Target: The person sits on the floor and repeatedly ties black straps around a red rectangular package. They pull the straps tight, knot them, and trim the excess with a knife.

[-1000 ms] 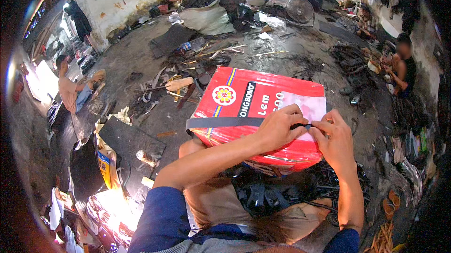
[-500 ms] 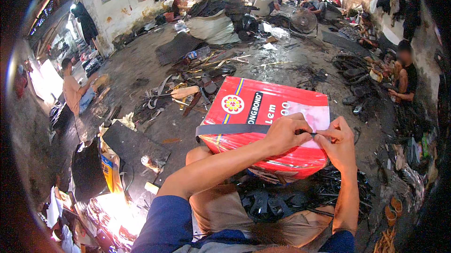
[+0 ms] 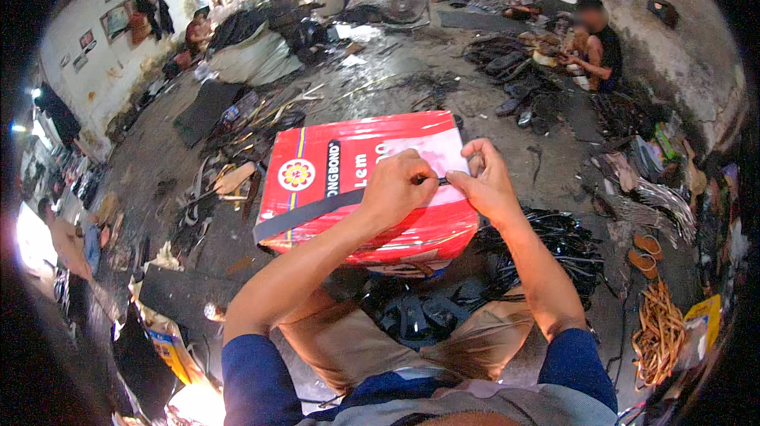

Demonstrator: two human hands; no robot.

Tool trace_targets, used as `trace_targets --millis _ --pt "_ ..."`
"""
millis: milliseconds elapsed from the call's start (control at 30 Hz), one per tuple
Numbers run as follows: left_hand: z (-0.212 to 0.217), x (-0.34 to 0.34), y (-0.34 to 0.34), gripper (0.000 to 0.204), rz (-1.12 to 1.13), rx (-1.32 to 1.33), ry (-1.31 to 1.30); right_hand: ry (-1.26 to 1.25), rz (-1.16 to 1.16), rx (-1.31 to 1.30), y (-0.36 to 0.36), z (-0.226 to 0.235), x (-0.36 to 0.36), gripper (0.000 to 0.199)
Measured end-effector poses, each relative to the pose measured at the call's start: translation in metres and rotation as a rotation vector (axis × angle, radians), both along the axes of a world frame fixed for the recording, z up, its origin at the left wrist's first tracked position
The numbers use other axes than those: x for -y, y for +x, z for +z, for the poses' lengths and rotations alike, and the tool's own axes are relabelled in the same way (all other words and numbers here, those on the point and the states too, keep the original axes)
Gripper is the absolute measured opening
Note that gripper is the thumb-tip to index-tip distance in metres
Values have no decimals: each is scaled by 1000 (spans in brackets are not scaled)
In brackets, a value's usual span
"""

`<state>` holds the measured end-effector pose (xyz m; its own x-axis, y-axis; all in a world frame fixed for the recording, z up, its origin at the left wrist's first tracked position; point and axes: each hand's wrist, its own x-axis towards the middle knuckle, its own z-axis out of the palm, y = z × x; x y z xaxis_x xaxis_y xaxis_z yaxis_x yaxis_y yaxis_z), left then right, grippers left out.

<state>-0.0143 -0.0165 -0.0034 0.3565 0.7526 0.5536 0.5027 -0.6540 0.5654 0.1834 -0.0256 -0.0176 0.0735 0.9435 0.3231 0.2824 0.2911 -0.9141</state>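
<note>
A red carton (image 3: 348, 240) wrapped in shiny clear film stands in front of my knees. Across its top runs a flat dark grey strap (image 3: 309, 214), one end hanging at the carton's left edge and its middle hidden under my left wrist. My left hand (image 3: 398, 190) is closed, pinching the strap's far part above the carton's right side. Thumb to finger, my right hand (image 3: 484, 179) meets the left there and grips the same dark end; the fingertips cover the exact spot. Black sandal-like pieces (image 3: 419, 315) lie between my legs.
A heap of thin black strips (image 3: 558, 252) lies right of the carton. Farther right are brown sandals (image 3: 645, 256) and a bundle of tan strips (image 3: 659, 331). Dark sheets and a yellow package (image 3: 178, 355) lie at left. A co-worker (image 3: 598, 46) sits at the far right by black footwear.
The view has swung to the right, so the carton and my hands appear farther left. Both hands stay pinched together on the strap, which now slants more across the carton.
</note>
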Motion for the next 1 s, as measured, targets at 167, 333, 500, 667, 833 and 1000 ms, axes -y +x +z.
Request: trace_targets --millis 167,333,500,667,833,1000 --pt "-2 -9 12 12 -70 86 -18 -193 49 -95 5 2 14 36" --pt "-1 -12 20 10 -169 159 -62 -471 206 -722 5 7 27 22" --pt "-6 -16 32 9 -169 207 -8 -608 271 -1074 15 -10 25 17" --pt "-5 -14 37 6 -205 290 -13 -313 49 -205 22 20 -2 52" --pt "-3 -15 31 6 -192 252 -26 73 -246 436 8 11 -33 35" --pt "-3 -17 32 6 -196 242 -84 -49 -265 136 19 -77 -39 32"
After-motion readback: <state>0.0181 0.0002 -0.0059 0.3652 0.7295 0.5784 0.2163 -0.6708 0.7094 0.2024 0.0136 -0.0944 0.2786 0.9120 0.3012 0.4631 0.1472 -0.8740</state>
